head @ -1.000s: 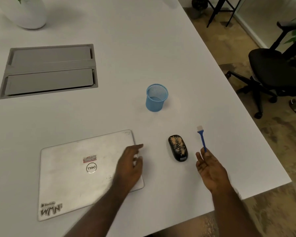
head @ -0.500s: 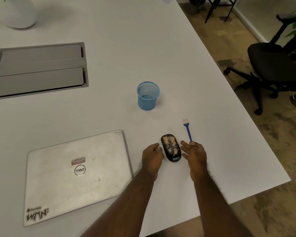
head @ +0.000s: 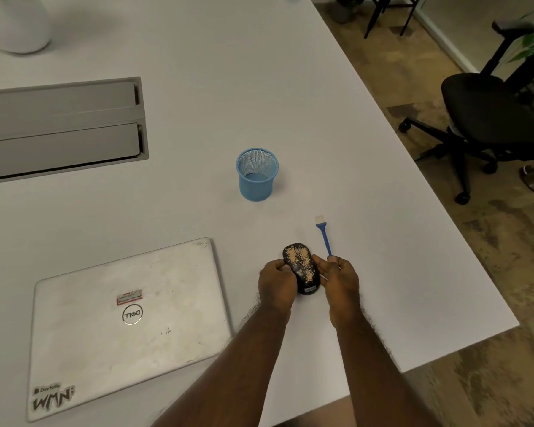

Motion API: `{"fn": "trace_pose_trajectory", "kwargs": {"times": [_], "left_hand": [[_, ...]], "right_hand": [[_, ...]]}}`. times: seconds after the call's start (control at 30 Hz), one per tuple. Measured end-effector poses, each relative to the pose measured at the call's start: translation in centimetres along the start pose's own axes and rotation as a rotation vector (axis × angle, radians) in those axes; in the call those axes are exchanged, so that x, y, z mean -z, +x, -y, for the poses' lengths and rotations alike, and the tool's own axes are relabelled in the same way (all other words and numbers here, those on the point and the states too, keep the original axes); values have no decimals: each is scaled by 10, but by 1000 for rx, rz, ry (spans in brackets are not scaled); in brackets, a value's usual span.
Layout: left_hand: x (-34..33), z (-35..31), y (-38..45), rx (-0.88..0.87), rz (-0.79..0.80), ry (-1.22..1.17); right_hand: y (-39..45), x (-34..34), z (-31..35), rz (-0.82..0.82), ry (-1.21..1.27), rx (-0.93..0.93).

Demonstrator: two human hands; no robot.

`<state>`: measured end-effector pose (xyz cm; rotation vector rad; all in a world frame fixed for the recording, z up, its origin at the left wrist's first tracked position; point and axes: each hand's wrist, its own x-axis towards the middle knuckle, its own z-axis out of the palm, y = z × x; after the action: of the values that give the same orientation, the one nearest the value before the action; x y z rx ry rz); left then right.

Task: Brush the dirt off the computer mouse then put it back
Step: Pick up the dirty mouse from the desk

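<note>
A black computer mouse (head: pixel 301 268), speckled with tan dirt, lies on the white table (head: pixel 198 87) near its front edge. My left hand (head: pixel 276 285) grips the mouse's left side with curled fingers. My right hand (head: pixel 341 278) is on the mouse's other side, thumb against the mouse's right flank. Its fingers curl over the near end of a small blue brush (head: pixel 323 234). The brush lies flat on the table, white bristles pointing away from me.
A blue mesh cup (head: pixel 256 177) stands behind the mouse. A closed silver laptop (head: pixel 121 318) lies at the left. A grey cable hatch (head: pixel 59 127) is set into the table at far left. The table's edge runs close on the right, with an office chair (head: pixel 490 118) beyond it.
Both hands have come in from either side onto the mouse. The left came off the laptop and now grips the mouse. The right closed over the brush handle's end. Mouse and brush have not moved.
</note>
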<state>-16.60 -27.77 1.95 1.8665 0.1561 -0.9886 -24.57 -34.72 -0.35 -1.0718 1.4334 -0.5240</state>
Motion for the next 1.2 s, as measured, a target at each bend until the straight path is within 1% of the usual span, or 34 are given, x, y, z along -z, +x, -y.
{"fn": "trace_pose_trajectory", "kwargs": {"times": [0.23, 0.47, 0.6, 0.77, 1.0, 1.2], "left_hand": [[-9, -1, -1, 58, -13, -100], [-10, -2, -13, 93, 23, -188], [-9, -4, -22, 72, 109, -220], [1, -7, -48, -6, 230, -266], [24, -16, -92, 104, 367, -448], [53, -22, -135, 182, 490, -491]], "right_hand": [[-4, -2, -2, -52, 42, 10], [-13, 4, -2, -79, 25, 18], [-29, 13, 8, -109, 60, 35], [-57, 29, 22, -95, 109, 58], [-109, 48, 42, -88, 167, 71], [-162, 60, 53, -103, 207, 80]]}}
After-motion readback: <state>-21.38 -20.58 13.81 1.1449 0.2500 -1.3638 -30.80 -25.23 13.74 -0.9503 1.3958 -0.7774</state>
